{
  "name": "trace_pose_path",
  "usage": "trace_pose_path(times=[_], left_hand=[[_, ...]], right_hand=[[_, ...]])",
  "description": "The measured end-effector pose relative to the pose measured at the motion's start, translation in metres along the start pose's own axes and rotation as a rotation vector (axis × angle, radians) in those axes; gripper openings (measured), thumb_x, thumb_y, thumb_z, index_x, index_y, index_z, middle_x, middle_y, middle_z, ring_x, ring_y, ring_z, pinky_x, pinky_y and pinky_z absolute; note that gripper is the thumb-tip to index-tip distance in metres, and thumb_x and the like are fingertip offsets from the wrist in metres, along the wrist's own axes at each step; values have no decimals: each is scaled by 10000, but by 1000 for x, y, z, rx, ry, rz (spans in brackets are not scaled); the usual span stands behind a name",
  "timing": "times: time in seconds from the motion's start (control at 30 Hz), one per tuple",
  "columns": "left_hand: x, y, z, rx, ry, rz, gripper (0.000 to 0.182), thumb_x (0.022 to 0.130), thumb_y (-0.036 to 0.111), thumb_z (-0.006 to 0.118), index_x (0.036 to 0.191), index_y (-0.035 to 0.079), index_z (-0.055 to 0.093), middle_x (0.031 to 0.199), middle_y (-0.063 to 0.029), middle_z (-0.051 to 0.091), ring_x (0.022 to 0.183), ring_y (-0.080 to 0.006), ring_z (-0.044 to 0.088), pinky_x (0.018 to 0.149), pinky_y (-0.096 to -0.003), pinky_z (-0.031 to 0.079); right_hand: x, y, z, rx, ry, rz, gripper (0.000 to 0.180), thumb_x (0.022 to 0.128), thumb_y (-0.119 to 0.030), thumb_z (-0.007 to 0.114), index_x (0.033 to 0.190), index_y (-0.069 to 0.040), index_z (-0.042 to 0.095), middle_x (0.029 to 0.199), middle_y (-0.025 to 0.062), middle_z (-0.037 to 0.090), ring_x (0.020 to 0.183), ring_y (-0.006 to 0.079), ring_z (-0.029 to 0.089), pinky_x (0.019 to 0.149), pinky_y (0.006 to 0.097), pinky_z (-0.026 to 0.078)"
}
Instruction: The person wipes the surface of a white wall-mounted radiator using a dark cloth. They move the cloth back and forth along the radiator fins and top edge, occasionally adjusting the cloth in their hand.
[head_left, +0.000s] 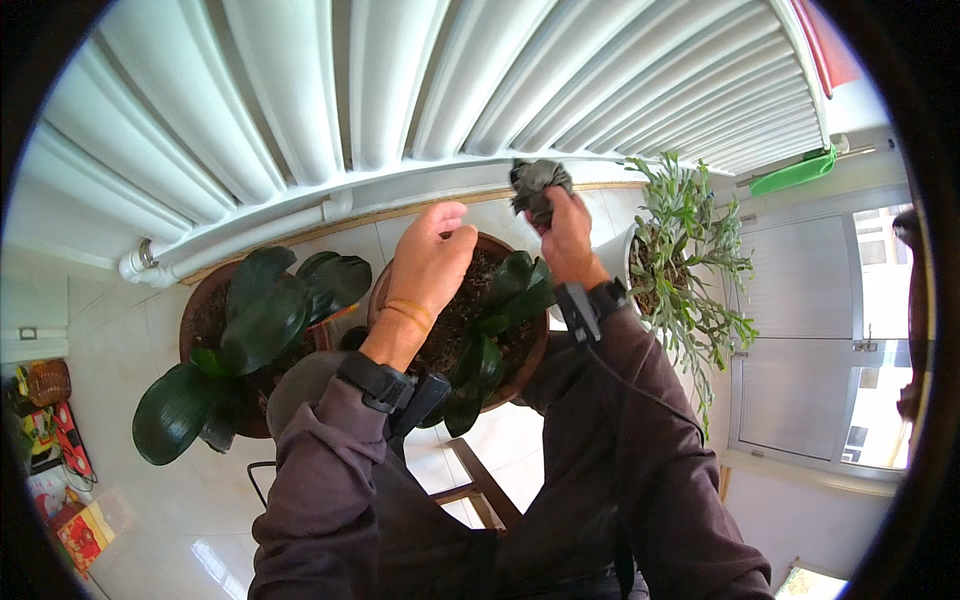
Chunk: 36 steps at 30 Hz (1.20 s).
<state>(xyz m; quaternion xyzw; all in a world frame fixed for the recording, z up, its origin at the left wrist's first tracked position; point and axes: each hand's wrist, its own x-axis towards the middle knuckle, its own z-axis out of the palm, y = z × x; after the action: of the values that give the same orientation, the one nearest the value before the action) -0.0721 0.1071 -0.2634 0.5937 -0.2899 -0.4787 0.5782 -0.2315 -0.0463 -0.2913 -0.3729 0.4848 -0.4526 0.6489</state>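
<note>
My right hand (568, 234) grips a crumpled grey cloth (538, 187) just below the bottom edge of a white radiator (382, 90). To its left, my left hand (433, 259) hovers over the round brown pot (536, 352) with curled fingers; nothing shows between them. Dark soil and a broad-leaved plant (517, 289) fill that pot. A second brown pot (196, 315) to the left holds a plant with large, dark green, glossy leaves (262, 330). Beside my right wrist is a white pot (616, 259) with a trailing, flat-stemmed green plant (679, 225).
A white pipe (240, 240) runs along the wall under the radiator. Below, between my legs, is part of a brown wooden frame (484, 480). Boxes and a woven basket (49, 382) lie at the far left. A pale panelled door (795, 277) stands at the right.
</note>
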Motion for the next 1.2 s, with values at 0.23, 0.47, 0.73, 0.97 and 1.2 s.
trace_pose_path(times=[0.23, 0.47, 0.73, 0.97, 1.2], left_hand=[[-12, 6, -1, 890, -169, 170, 171, 846, 201, 586, 859, 66, 690, 856, -185, 698, 834, -400, 670, 757, -498, 533], [-15, 3, -6, 1227, -737, -26, 277, 803, 262, 610, 980, 93, 741, 976, -171, 709, 950, -357, 676, 832, -440, 535], [-23, 3, -5, 1336, -935, -234, 353, 825, 320, 602, 1036, 65, 724, 1085, -159, 695, 1027, -347, 661, 865, -416, 525], [-28, 13, -12, 1269, -891, -216, 342, 820, 294, 599, 1043, 65, 719, 1083, -168, 689, 1024, -360, 656, 859, -432, 526], [-24, 0, -8, 1272, -923, -124, 330, 815, 284, 566, 993, 53, 721, 1041, -188, 692, 988, -379, 659, 847, -452, 521]], right_hand=[[57, 3, 35, -202, 220, -136, 302, 825, -75, 589, 1102, 23, 516, 952, 136, 623, 752, 218, 620, 557, 326, 518], [33, 60, 77, -784, 279, -508, 315, 775, -124, 574, 1029, 56, 625, 882, 285, 669, 851, 444, 649, 806, 468, 498], [-14, 49, 92, -876, -26, -612, 459, 813, -155, 620, 1254, -26, 605, 1080, 183, 676, 1002, 259, 649, 906, 336, 494], [1, 56, 90, -1176, -13, -815, 456, 829, -105, 582, 1283, -74, 562, 1226, 196, 539, 1070, 399, 577, 886, 463, 504], [9, 42, 106, -1434, 6, -640, 354, 806, -181, 585, 1131, -56, 651, 1084, 206, 590, 940, 417, 616, 829, 487, 512]])
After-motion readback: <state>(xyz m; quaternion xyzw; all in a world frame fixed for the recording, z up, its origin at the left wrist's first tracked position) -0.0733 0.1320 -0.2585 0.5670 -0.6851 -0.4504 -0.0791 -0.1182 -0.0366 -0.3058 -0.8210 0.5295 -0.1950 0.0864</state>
